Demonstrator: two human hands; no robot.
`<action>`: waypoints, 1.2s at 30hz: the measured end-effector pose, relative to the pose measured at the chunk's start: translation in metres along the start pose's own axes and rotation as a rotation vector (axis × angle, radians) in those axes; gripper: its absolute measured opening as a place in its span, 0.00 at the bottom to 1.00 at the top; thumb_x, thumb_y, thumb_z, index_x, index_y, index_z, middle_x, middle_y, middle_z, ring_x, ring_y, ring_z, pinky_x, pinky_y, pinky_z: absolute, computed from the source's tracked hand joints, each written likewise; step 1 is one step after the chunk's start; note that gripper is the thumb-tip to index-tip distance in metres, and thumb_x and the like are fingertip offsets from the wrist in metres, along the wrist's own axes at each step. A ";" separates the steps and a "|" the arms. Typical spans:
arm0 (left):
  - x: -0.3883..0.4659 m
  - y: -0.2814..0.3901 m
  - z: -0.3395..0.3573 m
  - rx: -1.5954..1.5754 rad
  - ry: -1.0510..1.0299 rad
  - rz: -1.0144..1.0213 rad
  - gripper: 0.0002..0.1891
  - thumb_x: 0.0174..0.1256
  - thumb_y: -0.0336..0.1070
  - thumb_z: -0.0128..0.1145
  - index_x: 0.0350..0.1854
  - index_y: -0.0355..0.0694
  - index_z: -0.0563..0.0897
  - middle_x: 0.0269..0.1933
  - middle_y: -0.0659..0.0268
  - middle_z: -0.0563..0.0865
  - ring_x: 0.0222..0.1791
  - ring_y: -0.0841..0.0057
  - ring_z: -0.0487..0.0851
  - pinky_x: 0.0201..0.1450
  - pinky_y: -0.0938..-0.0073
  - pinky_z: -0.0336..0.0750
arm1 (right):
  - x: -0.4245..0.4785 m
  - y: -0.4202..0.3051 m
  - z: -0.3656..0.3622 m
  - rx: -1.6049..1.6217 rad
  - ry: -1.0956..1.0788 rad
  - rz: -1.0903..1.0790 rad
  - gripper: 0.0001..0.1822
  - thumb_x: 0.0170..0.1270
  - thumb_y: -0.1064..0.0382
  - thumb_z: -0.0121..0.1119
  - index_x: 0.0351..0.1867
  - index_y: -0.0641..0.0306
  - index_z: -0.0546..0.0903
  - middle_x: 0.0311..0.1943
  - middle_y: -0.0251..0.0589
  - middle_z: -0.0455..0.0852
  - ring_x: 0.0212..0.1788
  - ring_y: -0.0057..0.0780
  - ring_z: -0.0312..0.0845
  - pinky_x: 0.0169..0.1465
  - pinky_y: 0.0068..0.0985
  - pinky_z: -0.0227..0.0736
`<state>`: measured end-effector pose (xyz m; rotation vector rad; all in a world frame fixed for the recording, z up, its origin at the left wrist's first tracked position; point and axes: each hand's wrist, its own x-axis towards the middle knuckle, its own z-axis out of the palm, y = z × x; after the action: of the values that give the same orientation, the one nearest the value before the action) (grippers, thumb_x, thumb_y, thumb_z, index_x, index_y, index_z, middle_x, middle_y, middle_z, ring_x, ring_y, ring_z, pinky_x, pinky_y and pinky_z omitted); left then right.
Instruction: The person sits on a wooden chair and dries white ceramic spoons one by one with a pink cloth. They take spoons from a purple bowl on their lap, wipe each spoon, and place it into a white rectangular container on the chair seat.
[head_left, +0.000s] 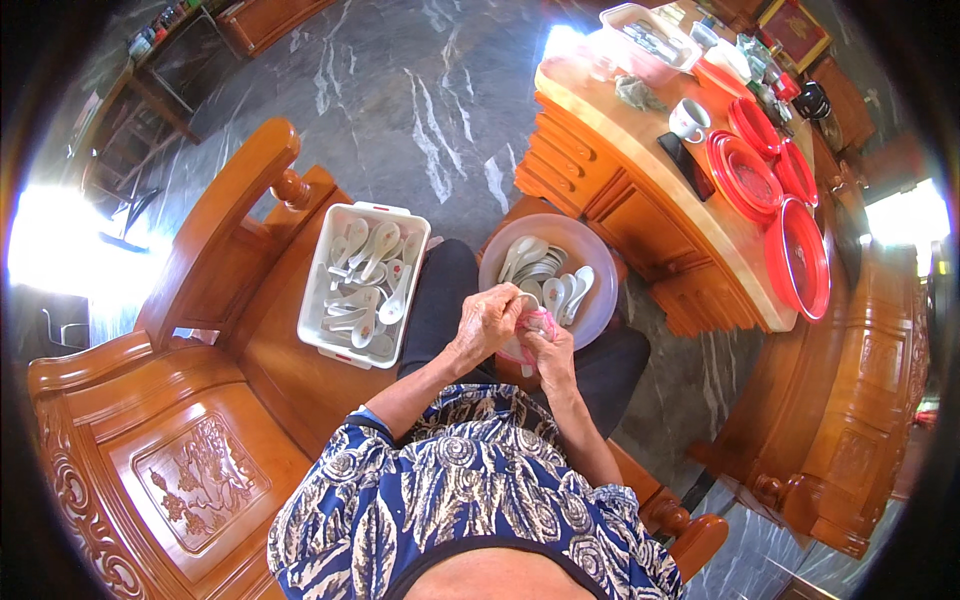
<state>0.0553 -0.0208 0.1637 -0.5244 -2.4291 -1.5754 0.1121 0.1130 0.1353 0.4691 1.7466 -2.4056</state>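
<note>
Over the near rim of a round translucent plastic basin (605, 300), my two hands meet. My left hand (486, 321) pinches a white soup spoon (529, 302), mostly hidden by the fingers. A pink and white cloth (537, 324) is bunched in my right hand (551, 354) against that spoon. Inside the basin lie white spoons (555, 294), some with small red flower prints, in stacked groups. To the left, a white rectangular plastic basket (315, 300) holds several more flower-printed spoons (384, 240), lying in different directions.
The basket sits on a carved wooden bench (277, 375). On the right, a wooden cabinet (637, 217) carries red plastic plates (750, 176), a white mug (688, 120), a dark phone (686, 166), a grey rag (637, 92) and a tub of cutlery (626, 19).
</note>
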 end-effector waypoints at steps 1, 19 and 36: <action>0.003 0.001 -0.002 -0.003 0.006 -0.025 0.04 0.62 0.30 0.57 0.32 0.35 0.82 0.26 0.58 0.83 0.25 0.66 0.82 0.30 0.73 0.74 | 0.000 -0.001 0.000 0.008 -0.012 0.036 0.12 0.55 0.77 0.58 0.41 0.65 0.82 0.33 0.27 0.82 0.31 0.12 0.74 0.35 0.12 0.69; -0.011 0.011 0.007 -0.057 -0.116 -0.066 0.05 0.62 0.31 0.57 0.30 0.35 0.78 0.26 0.53 0.81 0.29 0.55 0.82 0.30 0.65 0.75 | -0.007 -0.004 -0.001 0.052 0.041 -0.063 0.13 0.54 0.71 0.66 0.42 0.65 0.80 0.33 0.30 0.83 0.33 0.14 0.76 0.36 0.15 0.72; 0.012 0.009 0.001 0.039 0.025 -0.066 0.04 0.61 0.29 0.57 0.30 0.35 0.80 0.29 0.55 0.82 0.30 0.57 0.83 0.31 0.67 0.76 | -0.002 -0.014 0.003 -0.325 0.139 -0.111 0.11 0.51 0.74 0.62 0.38 0.66 0.81 0.30 0.31 0.84 0.32 0.14 0.75 0.36 0.16 0.71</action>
<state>0.0479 -0.0144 0.1753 -0.4194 -2.4774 -1.5466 0.1094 0.1150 0.1496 0.5174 2.2256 -2.1391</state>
